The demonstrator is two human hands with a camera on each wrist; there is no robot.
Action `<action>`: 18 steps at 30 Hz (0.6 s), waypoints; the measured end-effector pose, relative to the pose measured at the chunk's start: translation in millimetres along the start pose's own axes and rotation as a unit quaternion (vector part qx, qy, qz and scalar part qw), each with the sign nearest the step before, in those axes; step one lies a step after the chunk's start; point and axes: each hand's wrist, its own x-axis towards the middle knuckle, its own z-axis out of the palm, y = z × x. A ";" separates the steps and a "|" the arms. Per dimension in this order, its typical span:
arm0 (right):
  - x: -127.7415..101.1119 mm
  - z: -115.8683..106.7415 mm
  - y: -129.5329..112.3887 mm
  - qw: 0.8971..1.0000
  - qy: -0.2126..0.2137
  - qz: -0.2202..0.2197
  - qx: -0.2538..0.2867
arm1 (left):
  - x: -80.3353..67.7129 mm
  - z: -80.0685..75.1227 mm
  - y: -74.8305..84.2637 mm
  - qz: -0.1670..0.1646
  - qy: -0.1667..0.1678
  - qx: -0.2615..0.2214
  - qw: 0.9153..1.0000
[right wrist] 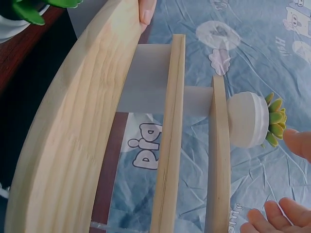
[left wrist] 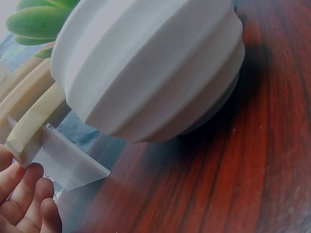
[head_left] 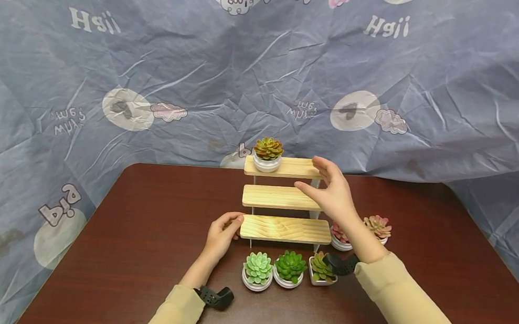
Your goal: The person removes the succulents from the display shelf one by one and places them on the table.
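A three-tier wooden shelf stand (head_left: 285, 229) with clear supports stands on the table. My left hand (head_left: 222, 236) holds the left end of its lowest board, pinching it between thumb and fingers (left wrist: 36, 194) in the left wrist view. On the top board's left part sits an orange-green succulent (head_left: 268, 150) in a round white pot. My right hand (head_left: 332, 191) hovers by the right side of the upper boards, thumb and fingers spread with nothing between them. In the right wrist view, its thumb (right wrist: 299, 144) appears near the potted succulent (right wrist: 249, 119).
In front of the stand are a pale green succulent (head_left: 258, 268), a dark green one (head_left: 290, 268) and a reddish-green one (head_left: 322, 269) in a square pot. Two pink succulents, one of them (head_left: 377, 227) farther right, stand partly behind my right arm. A printed cloth (head_left: 202, 71) hangs behind the table.
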 end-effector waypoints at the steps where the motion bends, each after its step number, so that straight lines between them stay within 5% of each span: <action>1: 0.6 0.8 -0.5 1.000 -0.001 0.001 -0.003 | 0.0 0.0 0.1 -0.001 0.000 -0.001 1.000; 18: 16.4 17.2 -4.5 1.000 -0.013 -0.002 0.001 | 0.8 0.3 -0.7 -0.002 0.003 -0.002 1.000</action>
